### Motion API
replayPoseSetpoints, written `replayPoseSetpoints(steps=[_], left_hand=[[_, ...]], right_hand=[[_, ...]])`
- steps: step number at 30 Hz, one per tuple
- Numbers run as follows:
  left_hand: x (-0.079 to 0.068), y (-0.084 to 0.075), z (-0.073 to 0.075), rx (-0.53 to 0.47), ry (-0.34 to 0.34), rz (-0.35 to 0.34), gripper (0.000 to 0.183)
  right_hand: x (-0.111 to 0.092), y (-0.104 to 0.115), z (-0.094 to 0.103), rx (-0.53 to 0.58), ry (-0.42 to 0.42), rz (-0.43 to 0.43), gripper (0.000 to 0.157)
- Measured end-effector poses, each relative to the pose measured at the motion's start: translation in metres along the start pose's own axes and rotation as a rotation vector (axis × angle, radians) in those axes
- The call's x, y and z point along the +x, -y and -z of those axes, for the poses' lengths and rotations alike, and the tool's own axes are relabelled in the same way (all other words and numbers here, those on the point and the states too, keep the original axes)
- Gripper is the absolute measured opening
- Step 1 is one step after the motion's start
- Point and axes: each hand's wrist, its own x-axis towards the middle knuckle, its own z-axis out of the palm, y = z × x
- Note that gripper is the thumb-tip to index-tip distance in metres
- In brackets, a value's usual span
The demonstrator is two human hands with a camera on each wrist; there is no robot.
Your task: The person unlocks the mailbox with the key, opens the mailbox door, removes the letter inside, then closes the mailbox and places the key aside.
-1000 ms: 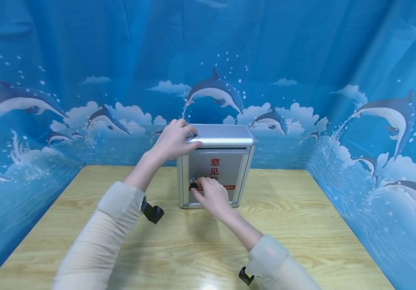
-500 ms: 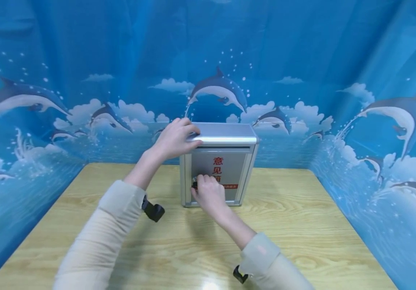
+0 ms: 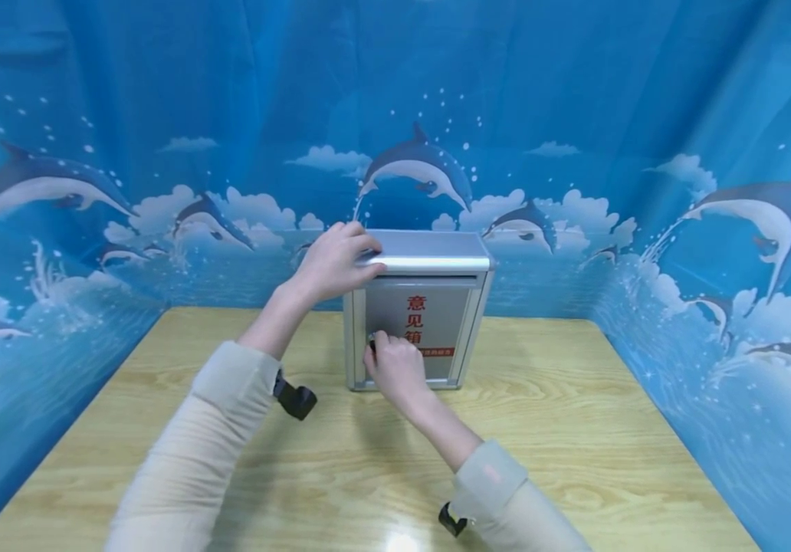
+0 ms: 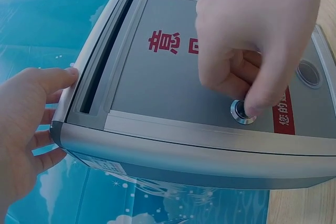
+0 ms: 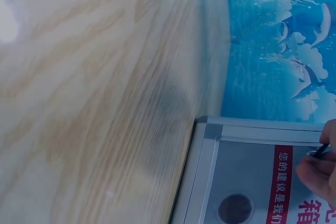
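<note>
A silver-grey metal suggestion box (image 3: pixel 447 318) with red lettering stands upright on the table. My left hand (image 3: pixel 336 261) holds its top left corner; in the left wrist view the thumb lies on the top's front edge and the other fingers reach over the top. On the door's left side sits a round chrome lock (image 4: pixel 237 120). My right hand (image 4: pixel 262 30) pinches the black head of a key (image 4: pixel 241 109) at this lock, between thumb and curled forefinger. In the right wrist view only the fingertips (image 5: pixel 315 179) appear, and the fingers mostly cover the key.
A wood-grain table (image 3: pixel 561 445) lies under the box. Blue curtains (image 3: pixel 244 100) printed with dolphins surround it at the back and sides. A dark slot (image 4: pixel 107 51) runs along the box front near its top, and a round window (image 4: pixel 309 74) is low on the door.
The right fingers, looser around the key a second ago, have drawn together on its black head and now cover most of it. My left hand has kept its place on the box.
</note>
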Motion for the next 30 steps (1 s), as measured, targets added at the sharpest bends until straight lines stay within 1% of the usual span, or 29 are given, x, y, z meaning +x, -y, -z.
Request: replayPoseSetpoints(steps=[1,4,6,7,8,10,15,18,23,30], left_hand=[[0.0000,0.0001,-0.0002,0.000,-0.002,-0.001,0.032],[0.0002,0.0004,-0.0005,0.003,-0.009,-0.004,0.033],[0.0003,0.0006,-0.0010,0.002,-0.012,-0.005,0.033],[0.0003,0.0004,-0.0015,0.003,-0.013,-0.004,0.033],[0.0004,0.0003,-0.0019,0.003,-0.012,-0.003,0.033],[0.0008,-0.0001,-0.0029,0.005,-0.009,-0.004,0.033],[0.0020,-0.0012,-0.0041,0.022,-0.005,-0.006,0.033],[0.0027,-0.0004,-0.0043,0.032,-0.007,-0.003,0.032],[0.0019,0.0000,-0.0031,0.038,-0.001,0.003,0.033],[0.0013,-0.0008,0.0002,0.050,0.021,0.012,0.033]], right_hand=[[0.0003,-0.0001,0.0009,0.049,0.028,-0.044,0.017],[0.0015,-0.0001,0.0044,0.251,0.115,-0.206,0.015],[0.0024,-0.0004,0.0060,0.371,0.156,-0.316,0.012],[0.0026,-0.0008,0.0066,0.412,0.168,-0.358,0.012],[0.0028,-0.0011,0.0072,0.447,0.179,-0.391,0.011],[0.0029,-0.0019,0.0080,0.481,0.188,-0.428,0.011],[0.0033,-0.0031,0.0093,0.540,0.203,-0.514,0.013],[0.0030,-0.0026,0.0088,0.550,0.209,-0.528,0.015],[-0.0008,0.0005,0.0062,0.480,0.192,-0.472,0.019],[-0.0030,0.0010,0.0076,0.462,0.196,-0.425,0.021]])
